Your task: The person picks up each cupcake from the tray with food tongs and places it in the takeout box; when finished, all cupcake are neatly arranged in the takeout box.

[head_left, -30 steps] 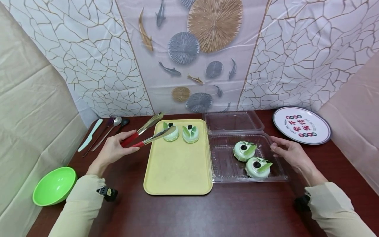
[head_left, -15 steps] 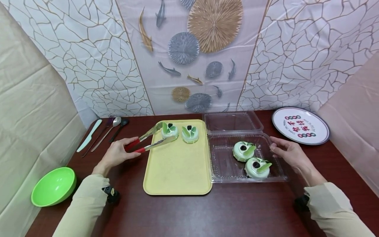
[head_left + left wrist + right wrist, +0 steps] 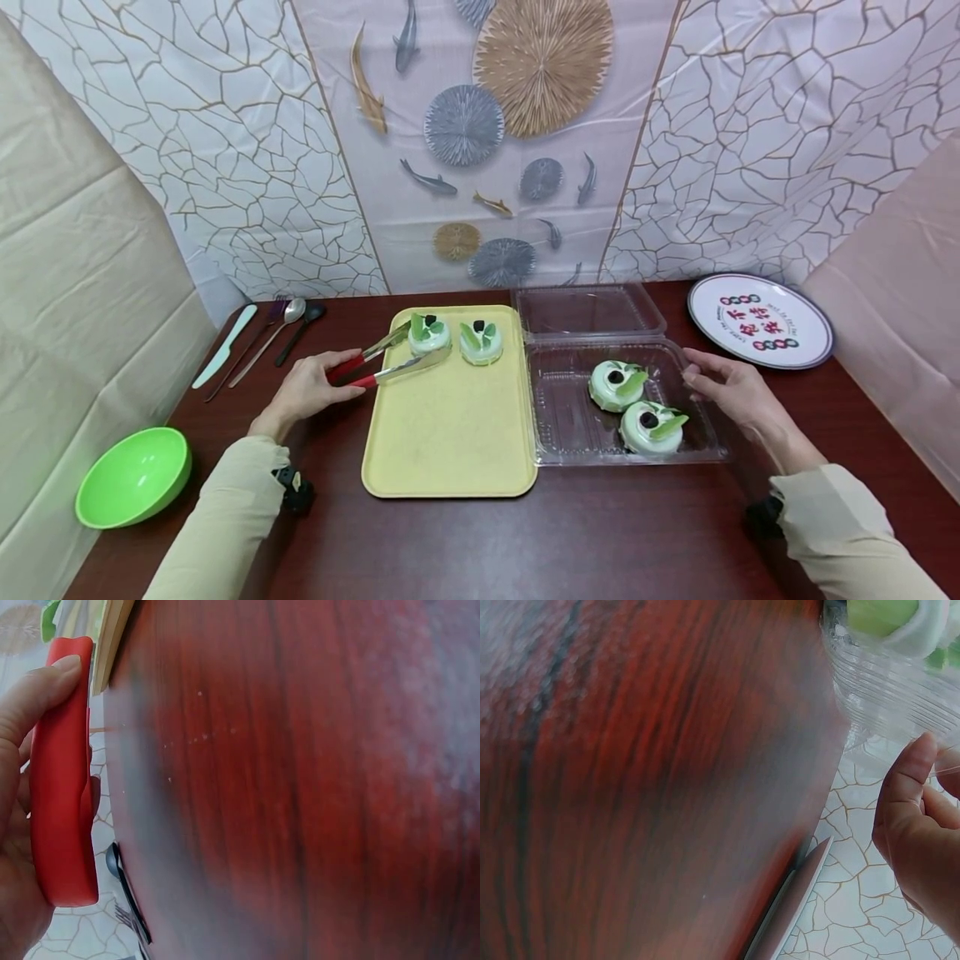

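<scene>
My left hand grips red-handled metal tongs; in the left wrist view the thumb lies along the red handle. The spread tong arms stand on either side of the left green-and-white cake on the yellow tray. Whether they touch it I cannot tell. A second cake sits to its right. My right hand pinches the right rim of the clear plastic container, whose lid lies folded back. Inside are two similar cakes, one farther back, one nearer.
A green bowl stands at the left edge. Behind it lie a pale knife, a fork, a metal spoon and a black spoon. A white plate rests at the back right.
The left hand has moved right and lowered the tongs, so their arms now flank the left cake. My right hand has stayed on the container's rim.
</scene>
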Demonstrator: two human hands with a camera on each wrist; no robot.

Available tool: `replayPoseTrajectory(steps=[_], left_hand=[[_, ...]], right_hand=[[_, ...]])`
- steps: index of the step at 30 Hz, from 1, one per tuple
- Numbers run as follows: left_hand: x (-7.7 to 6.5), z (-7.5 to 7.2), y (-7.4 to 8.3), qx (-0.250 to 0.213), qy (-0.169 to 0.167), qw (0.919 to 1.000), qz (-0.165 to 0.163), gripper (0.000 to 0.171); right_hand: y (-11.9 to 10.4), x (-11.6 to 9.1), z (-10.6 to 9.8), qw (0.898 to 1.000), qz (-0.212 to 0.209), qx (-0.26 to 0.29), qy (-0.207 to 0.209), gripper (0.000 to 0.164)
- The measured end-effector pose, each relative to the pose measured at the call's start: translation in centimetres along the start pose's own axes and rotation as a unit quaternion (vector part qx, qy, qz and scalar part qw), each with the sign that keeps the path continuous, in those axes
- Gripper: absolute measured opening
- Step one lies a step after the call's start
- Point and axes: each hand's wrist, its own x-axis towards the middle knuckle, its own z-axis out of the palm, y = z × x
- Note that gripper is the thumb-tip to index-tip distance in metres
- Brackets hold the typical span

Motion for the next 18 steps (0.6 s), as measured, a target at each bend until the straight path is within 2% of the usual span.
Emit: replayPoseTrajectory(steps=[8, 18], left_hand=[[-0.11, 0.03, -0.38, -0.003, 0.017, 0.9998, 0.005, 0.057], [-0.87, -0.28, -0.83, -0.016, 0.013, 0.9998, 0.003, 0.057]], right_hand=[[0.14, 0.05, 0.08, 1.000, -0.010, 0.011, 0.003, 0.054], [0.03, -0.13, 0.04, 1.000, -0.004, 0.002, 0.000, 0.055]])
